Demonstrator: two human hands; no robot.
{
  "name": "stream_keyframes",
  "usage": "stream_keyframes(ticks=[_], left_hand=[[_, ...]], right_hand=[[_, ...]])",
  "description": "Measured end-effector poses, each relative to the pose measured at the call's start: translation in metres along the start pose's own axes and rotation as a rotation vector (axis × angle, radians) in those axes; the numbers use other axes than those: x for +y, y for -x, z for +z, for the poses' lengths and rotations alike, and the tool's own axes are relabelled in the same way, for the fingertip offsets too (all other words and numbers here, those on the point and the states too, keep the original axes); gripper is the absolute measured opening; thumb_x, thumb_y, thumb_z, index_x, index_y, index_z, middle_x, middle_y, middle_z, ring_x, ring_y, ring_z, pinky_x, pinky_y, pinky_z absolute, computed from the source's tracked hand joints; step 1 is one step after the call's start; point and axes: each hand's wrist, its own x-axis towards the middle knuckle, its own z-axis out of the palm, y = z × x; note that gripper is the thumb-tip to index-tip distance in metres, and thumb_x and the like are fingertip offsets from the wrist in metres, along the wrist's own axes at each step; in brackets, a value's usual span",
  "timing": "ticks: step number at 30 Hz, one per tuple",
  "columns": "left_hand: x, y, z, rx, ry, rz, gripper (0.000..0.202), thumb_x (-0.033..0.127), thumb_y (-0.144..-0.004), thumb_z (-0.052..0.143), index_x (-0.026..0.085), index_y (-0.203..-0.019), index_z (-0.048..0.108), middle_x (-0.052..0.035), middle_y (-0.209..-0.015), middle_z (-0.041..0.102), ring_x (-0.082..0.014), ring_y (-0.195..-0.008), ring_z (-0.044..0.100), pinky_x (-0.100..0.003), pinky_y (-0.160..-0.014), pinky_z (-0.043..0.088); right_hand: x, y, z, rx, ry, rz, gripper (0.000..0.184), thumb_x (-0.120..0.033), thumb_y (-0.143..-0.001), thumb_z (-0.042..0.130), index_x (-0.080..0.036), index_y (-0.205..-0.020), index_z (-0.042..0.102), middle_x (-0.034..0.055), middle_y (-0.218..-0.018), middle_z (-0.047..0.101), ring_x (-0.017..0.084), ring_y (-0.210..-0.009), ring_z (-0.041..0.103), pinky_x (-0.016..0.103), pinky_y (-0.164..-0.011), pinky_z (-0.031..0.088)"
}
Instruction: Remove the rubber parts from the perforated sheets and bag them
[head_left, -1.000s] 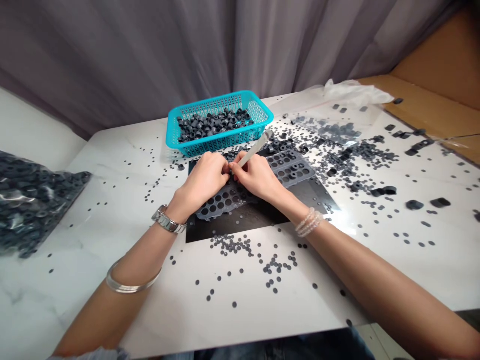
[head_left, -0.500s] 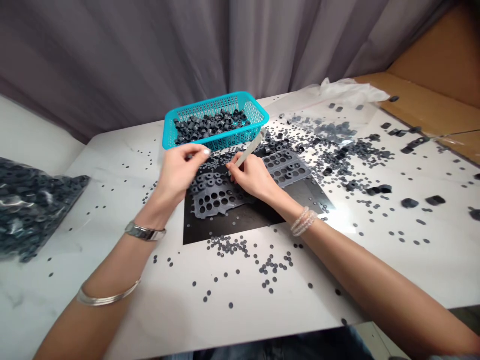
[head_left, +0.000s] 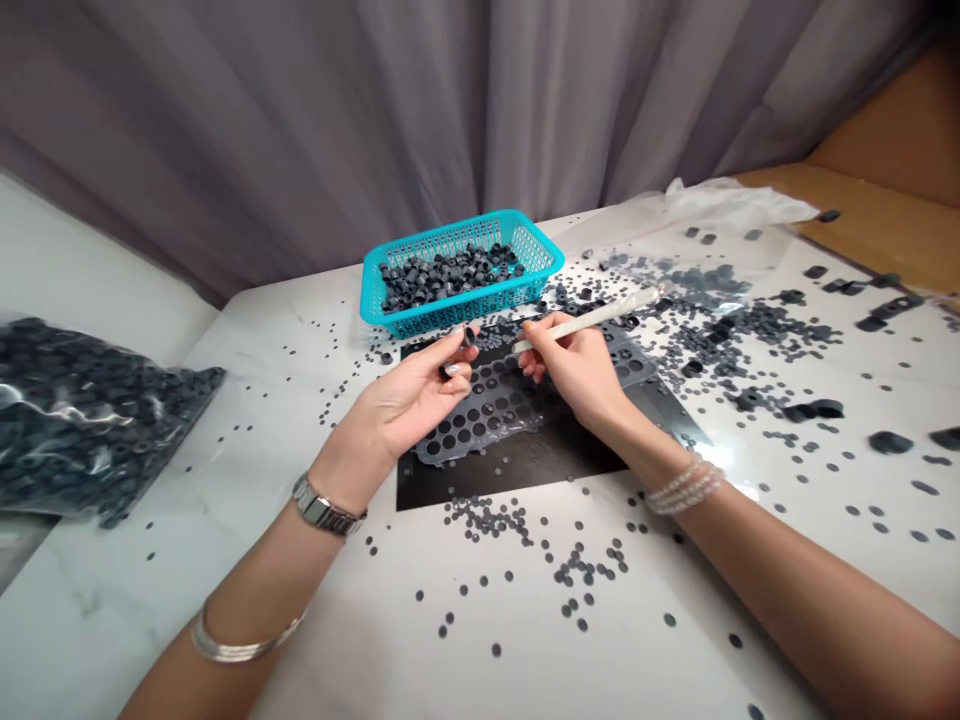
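My left hand (head_left: 420, 390), palm turned up, pinches a small black rubber ring (head_left: 470, 337) between thumb and finger; another dark piece shows at its curled fingers. In my right hand (head_left: 574, 365) is a pale, slim stick-like tool (head_left: 600, 315), its lower tip pointing toward the ring, a small gap from it. Beneath both hands lies a dark grey moulded rubber sheet (head_left: 469, 430) with rows of round holes. It rests on a black mat (head_left: 525, 470), and its middle is partly hidden by the hands.
A turquoise basket (head_left: 461, 312) of black rubber pieces stands behind the hands. At left lies a clear bag (head_left: 97, 420) full of similar parts. Small dark discs (head_left: 487, 520) are scattered over the white table (head_left: 360, 640). A cardboard box (head_left: 892, 160) and crumpled plastic (head_left: 735, 205) are at the back right.
My left hand has turned palm up and shifted right, now showing the ring. My right hand has lifted from the sheet, and the tool has tipped flatter. The whole view has shifted slightly.
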Motion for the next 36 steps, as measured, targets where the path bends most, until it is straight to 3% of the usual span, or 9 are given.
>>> stream_keyframes(ticks=[7,13,16,18,21,24,26,30,36], left_hand=[[-0.001,0.012,0.014,-0.02,0.073,-0.037,0.019,0.024,-0.089,0.057,0.01,-0.077,0.061,-0.005,-0.073,0.052,-0.004,-0.055,0.039,-0.012,-0.044,0.033],[0.007,0.017,0.014,0.004,0.15,0.014,0.01,0.006,-0.077,0.049,0.008,-0.08,0.059,-0.0142,-0.087,0.061,-0.0141,-0.077,0.059,-0.016,-0.054,0.044],[0.016,0.014,0.006,0.019,0.134,0.117,0.012,0.008,-0.069,0.047,0.011,-0.075,0.058,-0.0086,-0.077,0.059,-0.013,-0.071,0.058,-0.018,-0.053,0.042],[0.02,0.011,-0.001,0.037,-0.041,0.203,0.008,0.012,-0.072,0.05,0.013,-0.07,0.058,0.0017,-0.057,0.047,-0.0067,-0.051,0.044,-0.017,-0.044,0.031],[0.019,0.007,-0.01,0.1,-0.685,0.374,0.009,0.02,-0.073,0.06,0.016,-0.066,0.065,0.0083,-0.045,0.029,-0.006,-0.042,0.022,-0.022,-0.042,0.018],[0.013,0.005,-0.016,0.12,-1.427,0.552,0.01,0.024,-0.072,0.064,0.018,-0.069,0.072,0.0055,-0.045,0.038,-0.0088,-0.046,0.028,-0.026,-0.05,0.022],[0.008,0.004,-0.019,0.11,-1.722,0.631,0.013,0.025,-0.074,0.063,0.019,-0.075,0.075,0.0028,-0.049,0.046,-0.0114,-0.049,0.036,-0.028,-0.054,0.025],[0.0,0.002,-0.021,0.105,-1.978,0.578,0.022,0.025,-0.076,0.059,0.02,-0.091,0.075,-0.0009,-0.058,0.056,-0.0149,-0.053,0.044,-0.029,-0.055,0.024],[-0.008,0.001,-0.019,0.173,-2.067,0.535,0.02,0.027,-0.078,0.056,0.02,-0.088,0.072,-0.0035,-0.062,0.057,-0.0179,-0.057,0.047,-0.029,-0.053,0.021]], right_hand=[[-0.001,0.001,0.002,-0.015,-0.013,0.013,0.024,-0.033,-0.084,0.06,-0.019,-0.068,0.05,-0.0001,-0.053,0.059,0.011,-0.045,0.053,0.021,-0.042,0.041],[-0.002,0.001,0.001,-0.044,-0.003,0.006,0.024,-0.034,-0.085,0.058,-0.019,-0.068,0.05,0.0,-0.055,0.059,0.011,-0.045,0.052,0.021,-0.044,0.041],[-0.004,0.005,0.005,-0.119,0.094,-0.025,0.023,-0.036,-0.086,0.056,-0.02,-0.071,0.051,-0.0001,-0.056,0.061,0.012,-0.048,0.054,0.023,-0.047,0.042],[-0.005,0.008,0.009,-0.187,0.225,-0.066,0.024,-0.037,-0.087,0.055,-0.019,-0.071,0.053,0.0002,-0.057,0.062,0.013,-0.05,0.055,0.024,-0.051,0.042],[-0.008,0.012,0.016,-0.251,0.425,-0.131,0.024,-0.034,-0.087,0.054,-0.019,-0.067,0.055,0.0002,-0.057,0.061,0.015,-0.053,0.056,0.026,-0.056,0.041],[-0.009,0.013,0.021,-0.269,0.513,-0.171,0.025,-0.031,-0.086,0.053,-0.02,-0.065,0.055,-0.0003,-0.056,0.06,0.015,-0.054,0.055,0.027,-0.058,0.039],[-0.009,0.013,0.022,-0.27,0.521,-0.183,0.025,-0.03,-0.087,0.052,-0.02,-0.065,0.056,-0.0002,-0.057,0.06,0.015,-0.056,0.056,0.027,-0.059,0.038],[-0.008,0.014,0.023,-0.273,0.522,-0.196,0.024,-0.028,-0.087,0.052,-0.02,-0.065,0.056,0.0003,-0.059,0.06,0.016,-0.058,0.056,0.027,-0.06,0.038],[-0.009,0.014,0.025,-0.309,0.537,-0.21,0.02,-0.023,-0.086,0.053,-0.019,-0.067,0.055,0.0004,-0.061,0.061,0.015,-0.058,0.055,0.027,-0.06,0.036]])
